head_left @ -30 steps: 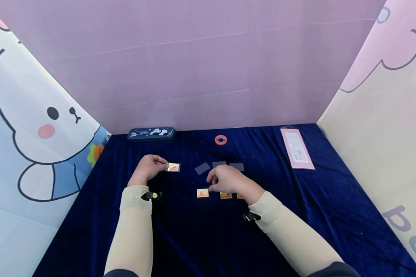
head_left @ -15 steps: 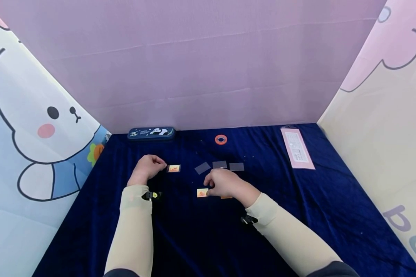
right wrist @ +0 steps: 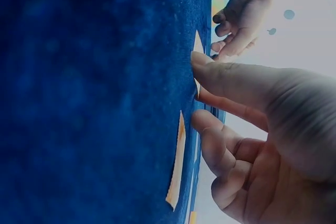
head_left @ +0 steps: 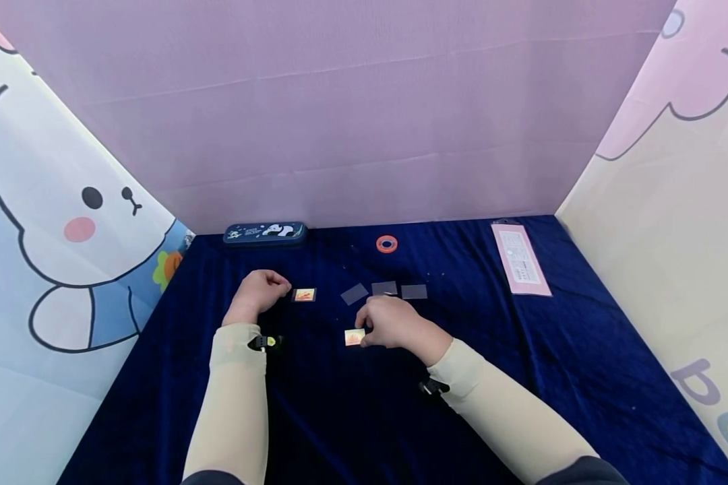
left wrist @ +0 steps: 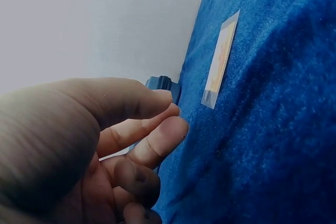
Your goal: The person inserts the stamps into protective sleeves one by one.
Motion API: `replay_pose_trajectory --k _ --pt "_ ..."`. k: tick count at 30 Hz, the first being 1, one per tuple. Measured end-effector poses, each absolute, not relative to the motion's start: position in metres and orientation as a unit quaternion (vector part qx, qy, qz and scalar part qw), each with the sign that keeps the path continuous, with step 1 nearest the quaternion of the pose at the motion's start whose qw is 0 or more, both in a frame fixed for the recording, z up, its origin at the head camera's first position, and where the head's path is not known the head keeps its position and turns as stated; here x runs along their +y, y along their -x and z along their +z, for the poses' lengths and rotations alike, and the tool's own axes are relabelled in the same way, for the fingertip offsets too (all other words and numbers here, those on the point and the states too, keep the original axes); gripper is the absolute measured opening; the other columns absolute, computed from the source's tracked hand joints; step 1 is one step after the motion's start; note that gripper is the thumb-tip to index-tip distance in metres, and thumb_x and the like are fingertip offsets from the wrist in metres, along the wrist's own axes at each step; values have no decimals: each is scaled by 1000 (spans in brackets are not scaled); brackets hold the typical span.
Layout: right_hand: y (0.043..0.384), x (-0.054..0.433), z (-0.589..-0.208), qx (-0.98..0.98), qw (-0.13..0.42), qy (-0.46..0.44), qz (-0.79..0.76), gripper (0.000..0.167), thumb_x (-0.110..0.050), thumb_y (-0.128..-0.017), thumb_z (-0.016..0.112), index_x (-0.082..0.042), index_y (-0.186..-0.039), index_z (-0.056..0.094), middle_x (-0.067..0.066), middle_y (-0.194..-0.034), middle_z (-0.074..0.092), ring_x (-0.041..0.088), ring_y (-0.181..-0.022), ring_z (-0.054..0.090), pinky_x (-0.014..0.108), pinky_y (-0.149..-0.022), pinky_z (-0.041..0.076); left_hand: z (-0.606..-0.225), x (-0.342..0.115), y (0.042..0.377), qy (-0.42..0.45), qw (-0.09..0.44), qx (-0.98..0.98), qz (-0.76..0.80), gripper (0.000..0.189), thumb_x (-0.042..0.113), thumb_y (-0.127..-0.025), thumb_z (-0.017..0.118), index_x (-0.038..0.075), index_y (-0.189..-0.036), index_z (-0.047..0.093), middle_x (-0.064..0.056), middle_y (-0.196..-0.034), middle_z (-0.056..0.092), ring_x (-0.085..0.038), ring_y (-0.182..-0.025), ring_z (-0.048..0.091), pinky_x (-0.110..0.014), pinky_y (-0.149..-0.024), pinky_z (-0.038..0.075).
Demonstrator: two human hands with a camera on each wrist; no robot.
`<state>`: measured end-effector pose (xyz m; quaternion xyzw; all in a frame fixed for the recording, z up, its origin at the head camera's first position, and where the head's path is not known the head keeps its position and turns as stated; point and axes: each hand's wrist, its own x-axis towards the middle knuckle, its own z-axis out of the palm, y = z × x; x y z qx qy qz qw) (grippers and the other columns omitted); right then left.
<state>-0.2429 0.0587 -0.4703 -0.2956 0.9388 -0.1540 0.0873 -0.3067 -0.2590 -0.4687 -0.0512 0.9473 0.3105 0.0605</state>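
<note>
A stamp in a clear sleeve [head_left: 304, 295] lies flat on the blue cloth, and beside its left edge is my left hand [head_left: 257, 295]. In the left wrist view a gap separates those loosely bent fingers from the sleeve [left wrist: 221, 61]. My right hand [head_left: 397, 322] pinches the right side of a yellow and orange stamp [head_left: 353, 337] between thumb and forefinger. In the right wrist view the thumb covers the middle of this stamp [right wrist: 198, 43]. Another stamp [right wrist: 177, 166] with a toothed edge lies below that hand; the hand hides it in the head view.
Several clear sleeves [head_left: 414, 292] lie beyond my right hand. An orange tape roll [head_left: 386, 244] and a dark blue pencil case with a panda [head_left: 265, 234] are at the back. A pink packet [head_left: 520, 260] lies at the right. Fabric walls border the cloth.
My left hand has let go of the sleeved stamp, which now lies flat. The right hand has moved slightly left onto the near stamp, covering the other stamps beside it.
</note>
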Motion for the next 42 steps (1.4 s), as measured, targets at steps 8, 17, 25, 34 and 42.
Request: replay_pose_trajectory --k 8,17,25,34,42 --pt "245 61 -473 933 105 288 -186 20 -34 -81 92 -33 -89 74 -13 -87 61 8 -80 57 43 -111 42 -469 -258 307 52 62 946 314 25 33 -99 71 12 -109 79 -11 -113 72 -28 -95 64 -47 -88 52" --pt "256 75 -471 878 187 284 -338 15 -11 -90 82 -21 -82 74 -6 -80 67 14 -68 59 32 -65 50 -469 -257 306 58 62 945 314 25 34 -99 71 13 -109 78 -11 -114 71 -29 -96 63 -47 -87 51" --pt "265 91 -459 860 170 289 -385 9 -9 -94 77 -17 -89 79 -7 -86 71 14 -76 64 33 -69 54 -473 -249 307 41 34 951 305 24 34 -100 70 12 -108 77 -10 -107 73 -27 -93 65 -47 -85 52" --pt "272 115 -437 861 140 274 -406 5 -16 -98 76 -17 -95 79 -6 -95 72 22 -75 64 35 -68 52 -478 -208 310 -9 2 955 295 17 35 -99 73 18 -101 76 0 -93 75 -20 -82 70 -44 -80 53" --pt "274 139 -416 866 80 259 -421 7 -15 -99 74 -20 -96 79 4 -90 75 22 -72 62 37 -65 50 -474 -170 305 -54 -22 957 283 31 34 -97 76 17 -122 72 0 -105 73 -24 -96 68 -47 -89 52"
